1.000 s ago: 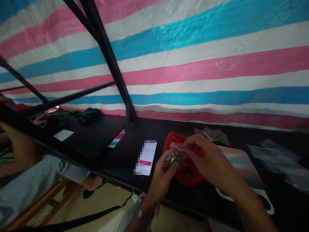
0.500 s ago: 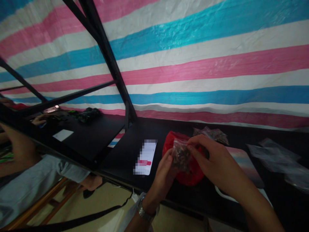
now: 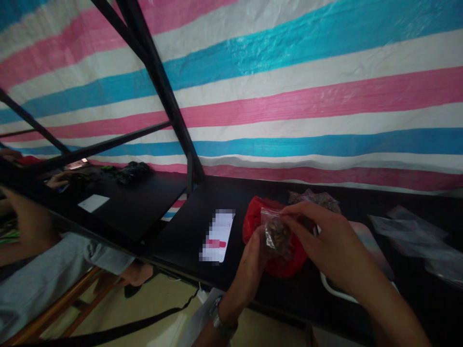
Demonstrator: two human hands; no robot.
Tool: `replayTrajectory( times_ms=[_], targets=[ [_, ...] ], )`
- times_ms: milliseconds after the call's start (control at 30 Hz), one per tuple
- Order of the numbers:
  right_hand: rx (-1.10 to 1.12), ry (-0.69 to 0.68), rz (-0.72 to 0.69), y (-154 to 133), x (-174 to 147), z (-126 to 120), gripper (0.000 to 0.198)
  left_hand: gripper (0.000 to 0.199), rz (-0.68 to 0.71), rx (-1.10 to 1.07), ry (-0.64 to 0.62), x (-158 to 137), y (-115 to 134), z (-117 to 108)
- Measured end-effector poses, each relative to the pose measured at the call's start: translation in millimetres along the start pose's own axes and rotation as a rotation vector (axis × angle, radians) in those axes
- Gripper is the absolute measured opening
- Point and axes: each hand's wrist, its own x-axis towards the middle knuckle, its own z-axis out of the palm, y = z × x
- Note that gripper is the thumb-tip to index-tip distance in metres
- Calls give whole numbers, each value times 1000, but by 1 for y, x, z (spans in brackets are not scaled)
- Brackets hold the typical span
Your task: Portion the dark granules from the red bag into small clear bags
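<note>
Between my two hands is a small clear zip bag [image 3: 277, 236] with brownish bits inside that I cannot make out singly. My left hand [image 3: 249, 265] is closed on its lower left side. With thumb and fingertips, my right hand [image 3: 321, 238] pinches the bag's upper right edge. Right beneath lies an opened red plastic bag [image 3: 253, 217] on the black table, its contents mostly hidden by my hands. Behind my right hand, several filled clear bags [image 3: 318, 198] lie in a heap.
A lit phone [image 3: 219, 238] lies left of the red bag. Flat clear bags [image 3: 408, 231] are spread at the right, beside a pale-rimmed tray [image 3: 365, 236] partly under my right arm. Left, past a black frame [image 3: 162, 91], another person's arm [image 3: 29, 221] rests near a second table [image 3: 144, 207].
The small bag has tilted and shifted slightly right, showing more of its filled front. My left hand has moved a little right with it; my right hand keeps its pinch.
</note>
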Motion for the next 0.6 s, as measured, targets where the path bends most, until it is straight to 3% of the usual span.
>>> replayTrajectory(
  times_ms=[67,133,200,300,400,500,600],
  targets=[
    [-11,65,18,8,2,-10,16,46,67,120,-76,-6,6,1],
    [-21,134,59,19,4,-22,17,31,235,321,-74,-11,10,2],
    [-56,175,119,32,4,-36,19,21,372,552,-7,-15,9,2],
    [-136,201,255,50,2,-57,22,32,350,805,126,-17,1,0],
    [-151,178,380,64,-3,-77,19,30,200,761,131,-11,-8,-6],
    [-97,121,340,77,-12,-94,13,21,115,592,138,0,-12,-12],
    [-82,99,293,94,-21,-104,9,13,69,420,234,9,-12,-12]
  ],
)
